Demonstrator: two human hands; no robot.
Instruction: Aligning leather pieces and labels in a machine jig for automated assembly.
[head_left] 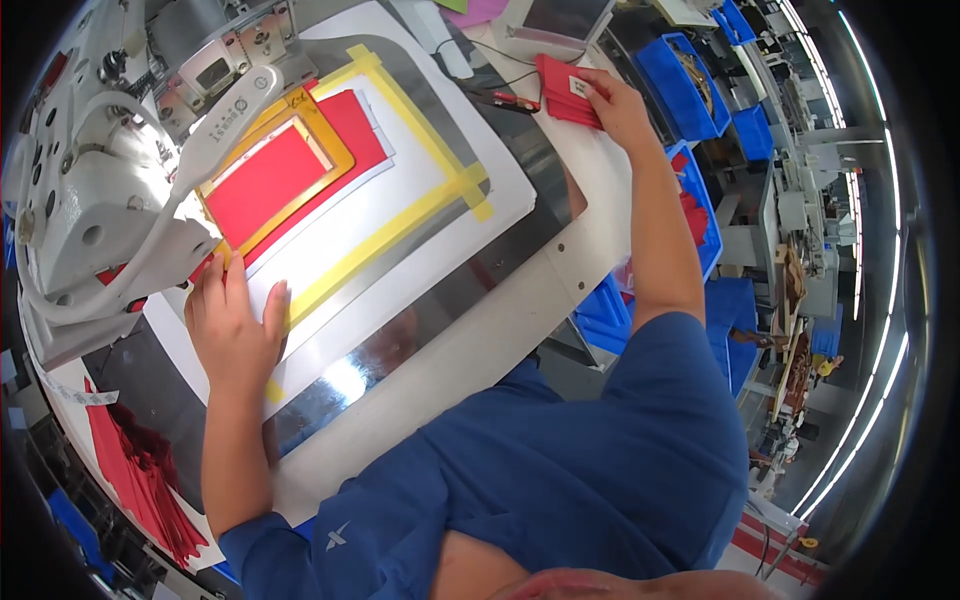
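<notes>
My left hand (233, 325) lies with its fingers stretched out and thumb apart, fingertips at the lower left corner of a yellow frame (340, 165). The frame sits over a red fabric piece (268, 185), under the grey arm of a sewing machine (235, 110). More red fabric (355, 130) shows beyond the frame's right side, over a white sheet edged with yellow tape (375, 225). At the far right my right hand (620, 108) has its fingers closed at the edge of a stack of red fabric pieces (560, 85) with a small white label on top.
Beside the red stack lies a red and black tool (510, 101). Several blue bins (685, 85) stand to the right, one with red pieces. A bundle of red fabric (140, 480) hangs at the table's near left. Dark cables (490, 55) run behind.
</notes>
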